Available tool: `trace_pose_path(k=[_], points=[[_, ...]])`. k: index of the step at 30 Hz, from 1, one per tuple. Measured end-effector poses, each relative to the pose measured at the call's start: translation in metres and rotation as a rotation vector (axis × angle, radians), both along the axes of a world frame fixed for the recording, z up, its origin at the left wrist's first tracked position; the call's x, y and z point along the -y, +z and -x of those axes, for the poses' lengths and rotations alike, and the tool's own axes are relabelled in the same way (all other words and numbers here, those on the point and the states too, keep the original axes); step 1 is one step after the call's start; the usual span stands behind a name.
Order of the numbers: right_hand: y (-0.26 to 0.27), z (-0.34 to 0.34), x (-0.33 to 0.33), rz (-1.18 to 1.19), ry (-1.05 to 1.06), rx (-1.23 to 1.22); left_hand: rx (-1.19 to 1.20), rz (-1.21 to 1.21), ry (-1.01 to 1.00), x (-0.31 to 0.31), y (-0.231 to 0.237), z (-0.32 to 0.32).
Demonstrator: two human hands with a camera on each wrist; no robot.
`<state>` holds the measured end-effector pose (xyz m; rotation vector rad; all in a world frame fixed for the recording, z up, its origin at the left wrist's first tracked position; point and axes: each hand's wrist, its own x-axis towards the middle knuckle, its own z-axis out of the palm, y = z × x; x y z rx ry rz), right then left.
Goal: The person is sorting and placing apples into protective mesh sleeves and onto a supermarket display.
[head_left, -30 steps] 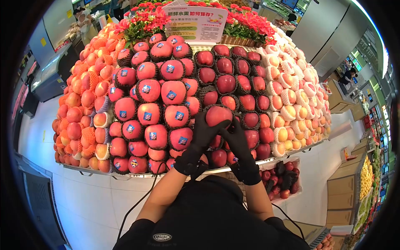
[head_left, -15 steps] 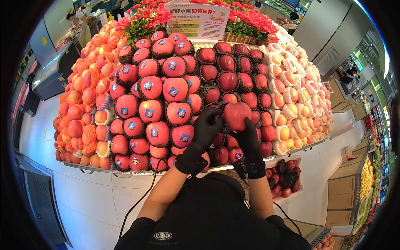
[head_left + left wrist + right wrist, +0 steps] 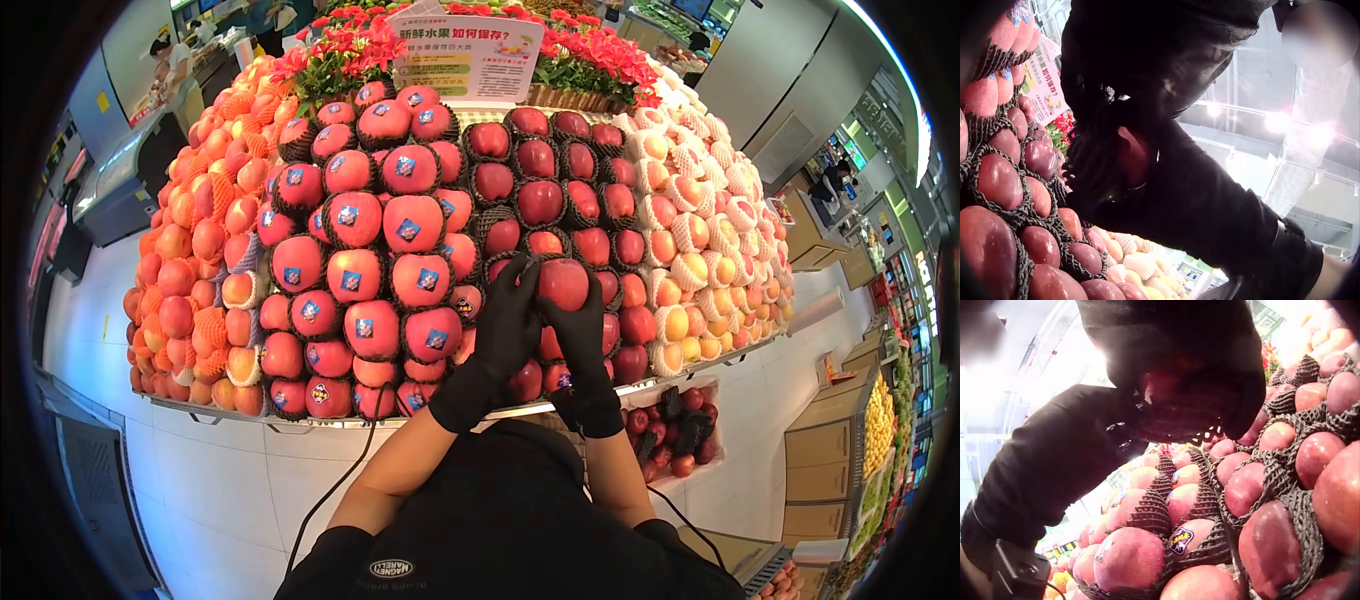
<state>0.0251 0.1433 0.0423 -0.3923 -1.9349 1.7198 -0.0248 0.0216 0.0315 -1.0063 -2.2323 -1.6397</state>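
A red apple (image 3: 563, 285) is held in my right hand (image 3: 582, 340), thumb along its right side, above the rows of dark red apples. Close at its left, my left hand (image 3: 503, 335) has its fingers bent at a black foam net. In the left wrist view the net (image 3: 1088, 162) hangs beneath the left hand, and red apple skin (image 3: 1135, 156) shows between the two hands. The right wrist view shows the net (image 3: 1204, 433) against the underside of the apple (image 3: 1163, 390). Black gloves cover both hands and hide much of the net.
Large stickered apples (image 3: 355, 220) in black nets fill the left middle of the stand. Peach-coloured fruit in orange nets (image 3: 212, 325) and white nets (image 3: 690, 265) flank them. A sign (image 3: 470, 60) and red flowers (image 3: 600, 75) stand behind. A crate of apples (image 3: 680, 430) sits below right.
The right hand moved the apple rightward from the left hand, then slightly back left. The left hand drew back from it, and its fingers are now close beside it again.
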Motion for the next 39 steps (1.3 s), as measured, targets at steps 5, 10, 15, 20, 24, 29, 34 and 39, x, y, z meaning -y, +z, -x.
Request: trace_pose_path(k=[5, 10, 15, 20, 24, 29, 34, 39], points=[[-0.002, 0.004, 0.005, -0.343, -0.231, -0.076, 0.021, -0.157, -0.109, 0.0, 0.005, 0.0], [0.014, -0.001, -0.017, -0.284, 0.034, 0.007, 0.286, -0.335, -0.253, 0.007, 0.008, 0.006], [0.036, -0.018, 0.002, -0.348, 0.041, 0.037, 0.518, -0.317, -0.169, 0.007, 0.011, 0.015], [0.032, -0.021, -0.003, -0.334, 0.154, 0.001, 0.341, -0.262, -0.083, 0.01, 0.013, 0.024], [0.029, -0.028, -0.002, -0.157, 0.133, -0.043, 0.245, -0.279, 0.055, 0.001, 0.01, 0.011], [0.023, -0.029, -0.012, 0.137, 0.144, -0.253, 0.295, -0.273, 0.087, -0.011, -0.008, 0.003], [0.005, -0.026, -0.031, -0.106, 0.065, -0.153, 0.301, -0.272, 0.066, -0.009, 0.0, 0.003], [0.015, -0.024, -0.021, -0.061, 0.016, -0.12, 0.188, -0.259, 0.164, -0.008, 0.012, 0.003]])
